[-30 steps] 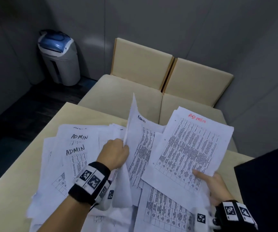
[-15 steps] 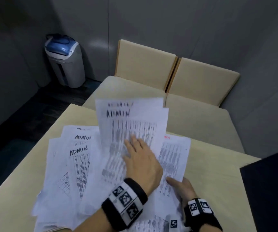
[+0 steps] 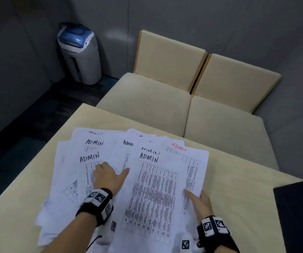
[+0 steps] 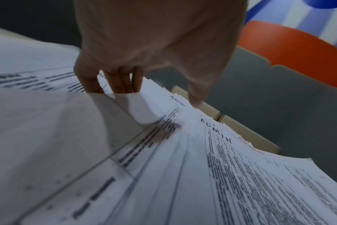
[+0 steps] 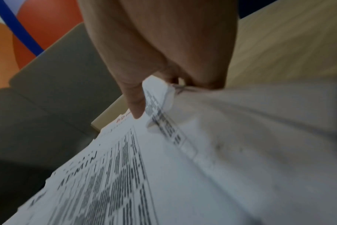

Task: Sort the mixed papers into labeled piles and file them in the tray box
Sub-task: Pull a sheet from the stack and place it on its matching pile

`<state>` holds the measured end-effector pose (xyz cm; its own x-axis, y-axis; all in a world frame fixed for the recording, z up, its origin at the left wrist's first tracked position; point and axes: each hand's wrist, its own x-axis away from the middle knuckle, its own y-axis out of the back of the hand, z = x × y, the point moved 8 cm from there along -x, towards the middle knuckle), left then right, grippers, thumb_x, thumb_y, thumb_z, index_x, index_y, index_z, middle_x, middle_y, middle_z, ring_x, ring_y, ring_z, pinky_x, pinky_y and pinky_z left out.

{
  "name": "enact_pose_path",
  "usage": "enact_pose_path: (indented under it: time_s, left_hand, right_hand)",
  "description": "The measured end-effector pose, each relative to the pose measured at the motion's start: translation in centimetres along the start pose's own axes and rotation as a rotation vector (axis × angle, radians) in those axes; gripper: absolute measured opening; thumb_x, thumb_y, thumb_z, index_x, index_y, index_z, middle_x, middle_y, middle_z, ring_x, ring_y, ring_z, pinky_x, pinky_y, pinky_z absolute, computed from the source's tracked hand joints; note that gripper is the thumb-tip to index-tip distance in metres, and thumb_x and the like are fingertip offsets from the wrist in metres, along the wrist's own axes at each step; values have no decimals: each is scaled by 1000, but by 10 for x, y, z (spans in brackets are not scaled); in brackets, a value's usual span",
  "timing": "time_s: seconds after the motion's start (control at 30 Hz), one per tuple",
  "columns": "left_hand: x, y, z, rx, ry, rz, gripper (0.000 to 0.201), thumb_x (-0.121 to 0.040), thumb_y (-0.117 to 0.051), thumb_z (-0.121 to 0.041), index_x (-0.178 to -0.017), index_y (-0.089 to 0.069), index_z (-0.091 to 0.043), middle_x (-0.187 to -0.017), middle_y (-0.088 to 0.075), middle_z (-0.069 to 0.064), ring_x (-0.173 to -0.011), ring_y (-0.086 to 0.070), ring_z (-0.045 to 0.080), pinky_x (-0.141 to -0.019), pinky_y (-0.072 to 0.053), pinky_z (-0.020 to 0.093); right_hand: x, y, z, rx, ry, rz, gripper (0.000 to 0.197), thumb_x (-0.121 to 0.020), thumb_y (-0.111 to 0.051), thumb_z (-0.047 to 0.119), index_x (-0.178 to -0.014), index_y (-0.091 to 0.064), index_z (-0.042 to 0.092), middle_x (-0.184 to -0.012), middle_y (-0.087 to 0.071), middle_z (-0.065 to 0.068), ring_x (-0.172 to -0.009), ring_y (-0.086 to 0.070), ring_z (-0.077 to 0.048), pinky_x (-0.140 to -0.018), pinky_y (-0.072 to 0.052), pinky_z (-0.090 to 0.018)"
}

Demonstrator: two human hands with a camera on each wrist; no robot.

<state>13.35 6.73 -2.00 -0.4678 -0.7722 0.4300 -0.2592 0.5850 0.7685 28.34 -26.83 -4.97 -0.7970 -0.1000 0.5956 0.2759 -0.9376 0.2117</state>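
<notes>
Several printed sheets headed "ADMIN" lie fanned out on the beige table (image 3: 238, 198). The top sheet (image 3: 154, 189) lies in the middle, over a sheet with a red label (image 3: 179, 147) at the right. My left hand (image 3: 110, 172) rests on the left-hand sheets (image 3: 90, 157), thumb stretched out toward the top sheet. In the left wrist view its fingertips (image 4: 115, 86) press down on the papers (image 4: 241, 175) at a raised sheet edge. My right hand (image 3: 196, 196) pinches the right edge of the stack, thumb on top. Its thumb (image 5: 137, 105) bears on the curled paper edge (image 5: 160, 97).
A dark flat object (image 3: 296, 216) sits at the table's right edge. Two beige sofa seats (image 3: 147, 101) stand just past the far table edge. A grey bin with a blue lid (image 3: 79, 53) is in the far left corner of the floor.
The sheets I held up a second ago now lie flat on the stack. My left hand has shifted left onto the left-hand sheets. My right hand now pinches the stack's right edge.
</notes>
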Motion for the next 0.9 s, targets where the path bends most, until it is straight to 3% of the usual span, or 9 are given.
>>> enact_pose_path:
  time_s: [0.1, 0.13, 0.27, 0.4, 0.47, 0.57, 0.77, 0.87, 0.9]
  left_hand:
    - [1, -13, -4, -87, -46, 82, 97, -81, -59, -68, -145, -26, -4, -147, -27, 17, -138, -24, 34, -106, -37, 50]
    - [3, -15, -8, -102, -69, 94, 96, -80, -59, -68, -146, -26, -6, -146, -27, 16, -137, -25, 33, -105, -38, 50]
    - [7, -25, -21, -12, -200, 145, 91, -82, -66, -59, -150, -25, -15, -147, -30, 10, -136, -27, 30, -106, -38, 48]
    - [0, -12, 11, 282, 40, -86, 92, -78, -78, -41, -147, -28, -6, -147, -28, 18, -137, -28, 35, -107, -40, 51]
    - [0, -18, 17, 244, 124, -26, 96, -74, -79, -46, -142, -29, 0, -146, -23, 19, -137, -24, 37, -106, -40, 51]
    - [1, -26, 4, 84, 2, 95, 94, -76, -74, -54, -143, -30, -4, -145, -22, 18, -137, -25, 34, -107, -37, 47]
    - [2, -26, 15, 155, -50, 169, 119, -63, -62, -83, -153, -21, -17, -152, -18, 9, -144, -20, 29, -113, -32, 54]
    - [4, -19, 15, 200, -67, 169, 122, -60, -58, -86, -153, -24, -16, -153, -22, 9, -145, -22, 28, -116, -30, 49]
    - [4, -18, 15, 218, -68, 170, 121, -60, -58, -87, -152, -26, -16, -152, -23, 9, -144, -23, 27, -116, -30, 48]
  right_hand:
    - [-34, -3, -18, 218, 73, -58, 106, -40, -85, 69, -127, -54, 15, -127, -59, -7, -112, -60, -25, -100, -48, -44]
    - [-29, -8, -7, 224, 97, -49, 104, -43, -85, 68, -127, -54, 15, -127, -59, -5, -113, -59, -24, -101, -47, -43]
    - [-1, -11, 26, 60, 56, 29, 29, -78, -79, 13, -104, -65, 15, -108, -70, -3, -98, -65, -21, -95, -47, -37]
    - [-4, -6, 32, -76, 80, 43, 41, -75, -80, 5, -110, -62, 13, -106, -74, -9, -96, -70, -31, -92, -53, -51]
    - [-5, -13, 28, -73, 12, 100, 41, -74, -82, 10, -111, -63, 11, -103, -75, -11, -95, -71, -32, -90, -54, -51]
    - [3, -27, 29, 116, 17, 187, 21, -80, -76, 3, -98, -69, 9, -99, -75, -13, -88, -72, -29, -87, -55, -41]
    - [37, -18, 56, 275, 256, 12, 15, -89, -67, 9, -79, -61, 18, -78, -64, 4, -85, -65, -25, -69, -45, -27]
    - [58, 4, 59, 126, 248, -55, 20, -88, -69, 13, -84, -58, -2, -83, -59, -27, -81, -60, -32, -68, -45, -31]
    - [60, 14, 57, 88, 238, -79, 37, -85, -73, 21, -93, -57, -11, -109, -48, -38, -89, -61, -37, -76, -46, -36]
